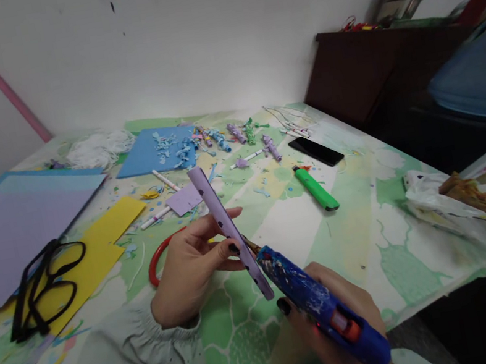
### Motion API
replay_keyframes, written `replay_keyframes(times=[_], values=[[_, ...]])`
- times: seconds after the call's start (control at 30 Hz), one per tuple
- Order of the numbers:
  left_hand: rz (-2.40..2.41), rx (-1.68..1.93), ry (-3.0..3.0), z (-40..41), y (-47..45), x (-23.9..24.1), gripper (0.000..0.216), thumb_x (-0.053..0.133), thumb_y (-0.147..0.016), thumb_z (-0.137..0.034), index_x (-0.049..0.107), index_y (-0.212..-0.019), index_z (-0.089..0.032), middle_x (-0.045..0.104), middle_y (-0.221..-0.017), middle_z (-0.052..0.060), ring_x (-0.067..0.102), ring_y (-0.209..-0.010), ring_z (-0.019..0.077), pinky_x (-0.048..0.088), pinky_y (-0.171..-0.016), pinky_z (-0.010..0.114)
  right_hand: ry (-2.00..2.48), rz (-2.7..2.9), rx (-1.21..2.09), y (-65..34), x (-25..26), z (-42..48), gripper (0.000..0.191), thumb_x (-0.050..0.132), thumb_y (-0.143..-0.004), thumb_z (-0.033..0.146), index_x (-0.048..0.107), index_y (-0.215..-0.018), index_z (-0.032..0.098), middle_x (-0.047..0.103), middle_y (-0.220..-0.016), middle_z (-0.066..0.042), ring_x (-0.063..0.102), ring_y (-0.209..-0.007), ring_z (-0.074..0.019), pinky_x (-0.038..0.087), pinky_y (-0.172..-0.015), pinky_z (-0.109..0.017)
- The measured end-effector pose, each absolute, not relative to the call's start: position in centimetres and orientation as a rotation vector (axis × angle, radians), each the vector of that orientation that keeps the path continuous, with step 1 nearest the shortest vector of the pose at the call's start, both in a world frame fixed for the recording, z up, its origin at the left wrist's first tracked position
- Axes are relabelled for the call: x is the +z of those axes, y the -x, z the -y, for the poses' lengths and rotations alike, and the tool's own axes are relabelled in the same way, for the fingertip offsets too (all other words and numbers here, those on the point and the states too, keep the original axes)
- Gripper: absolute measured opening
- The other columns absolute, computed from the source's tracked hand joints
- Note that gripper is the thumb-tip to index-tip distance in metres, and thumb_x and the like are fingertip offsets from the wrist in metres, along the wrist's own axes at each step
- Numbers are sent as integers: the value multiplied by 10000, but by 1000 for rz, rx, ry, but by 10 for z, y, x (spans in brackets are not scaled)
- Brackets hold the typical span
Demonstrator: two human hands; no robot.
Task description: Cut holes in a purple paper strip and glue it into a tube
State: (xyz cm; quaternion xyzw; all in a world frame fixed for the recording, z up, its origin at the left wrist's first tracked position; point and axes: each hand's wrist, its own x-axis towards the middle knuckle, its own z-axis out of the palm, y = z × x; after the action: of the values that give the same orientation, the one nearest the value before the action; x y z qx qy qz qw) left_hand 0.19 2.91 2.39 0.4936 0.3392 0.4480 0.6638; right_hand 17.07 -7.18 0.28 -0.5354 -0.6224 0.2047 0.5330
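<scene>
Between the thumb and fingers of my left hand [192, 269] is a thin purple tube [227, 228] with dark holes along it, tilted with its upper end to the left. My right hand [340, 309] is wrapped round a blue glue gun [310, 295] that has dried smears on its front. The gun's nozzle points up and left and reaches the tube's right side; whether it touches cannot be made out. Scissors with a red handle [156, 261] lie partly hidden behind my left hand. A small purple foam piece [184, 200] rests on the table beyond the tube.
Black glasses [49, 285] lie on yellow sheets [113, 230] at left, beside large purple sheets [12, 235]. Farther back are a blue sheet [135, 157] and several curled foam pieces [272, 147]. A phone [315, 151], a green cutter [316, 189] and a plastic bag [467, 224] are at right.
</scene>
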Motion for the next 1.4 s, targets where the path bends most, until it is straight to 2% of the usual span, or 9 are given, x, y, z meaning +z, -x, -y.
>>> replay_keyframes(times=[0.23, 0.43, 0.63, 0.77, 0.87, 0.97, 1.13, 1.3, 1.4], values=[[-789, 960, -1131, -29, -2, 26, 463, 766, -735, -257, 621, -1166, -168, 673, -745, 6, 677, -633, 138, 592, -574, 230, 1394, 1389, 429, -167, 6, 71, 103, 629, -699, 158, 552, -647, 202, 519, -548, 56, 470, -453, -90, 340, -446, -211], [-749, 911, -1200, -25, -4, 25, 542, 721, -775, -261, 550, -1279, -155, 676, -812, 30, 713, -698, 212, 602, -633, 314, 1421, 1111, 520, -165, 19, 63, 152, 669, -715, 254, 562, -619, 205, 549, -534, 40, 509, -476, -110, 401, -448, -216], [-692, 788, -1396, -23, -4, 18, 396, 619, -851, -291, 611, -1225, -161, 649, -819, 38, 673, -696, 174, 554, -662, 286, 1233, 909, 779, -170, 39, 25, 187, 752, -681, 274, 650, -801, 171, 665, -723, 2, 620, -626, -136, 526, -602, -253], [-760, 725, -1444, -20, -4, 21, 432, 581, -868, -344, 586, -1256, -154, 580, -733, 12, 567, -565, 114, 473, -548, 233, 1046, 821, 814, -165, 40, 3, 195, 774, -672, 237, 663, -821, 178, 682, -808, -2, 650, -750, -152, 543, -713, -283], [-823, 673, -1441, -18, -5, 25, 491, 573, -867, -392, 545, -1298, -160, 434, -590, -49, 373, -455, 69, 282, -400, 177, 946, 763, 810, -161, 37, -4, 167, 767, -688, 220, 654, -808, 190, 660, -807, 8, 638, -780, -149, 531, -773, -308], [-838, 645, -1432, -16, -6, 29, 504, 568, -862, -425, 548, -1294, -167, 335, -557, -72, 268, -441, 67, 162, -368, 177, 908, 741, 834, -159, 35, -6, 157, 767, -689, 218, 651, -792, 194, 650, -810, 12, 632, -790, -145, 521, -765, -302], [-802, 613, -1360, -15, -5, 28, 538, 556, -866, -452, 514, -1318, -162, 311, -566, -79, 249, -437, 63, 152, -368, 177, 955, 700, 922, -161, 35, -3, 186, 778, -678, 266, 672, -810, 187, 658, -797, 0, 641, -756, -159, 500, -630, -271], [-740, 594, -1262, -16, -4, 25, 532, 560, -871, -434, 499, -1322, -157, 281, -568, -88, 228, -441, 57, 147, -376, 173, 904, 609, 981, -162, 40, -3, 209, 805, -609, 214, 670, -765, 184, 659, -777, 9, 639, -788, -154, 509, -773, -312], [-729, 584, -1236, -15, -5, 25, 514, 564, -872, -429, 510, -1309, -163, 266, -570, -89, 212, -443, 54, 143, -384, 174, 876, 550, 1031, -161, 44, -3, 217, 805, -571, 186, 645, -719, 183, 642, -743, 22, 637, -752, -147, 515, -797, -333]])
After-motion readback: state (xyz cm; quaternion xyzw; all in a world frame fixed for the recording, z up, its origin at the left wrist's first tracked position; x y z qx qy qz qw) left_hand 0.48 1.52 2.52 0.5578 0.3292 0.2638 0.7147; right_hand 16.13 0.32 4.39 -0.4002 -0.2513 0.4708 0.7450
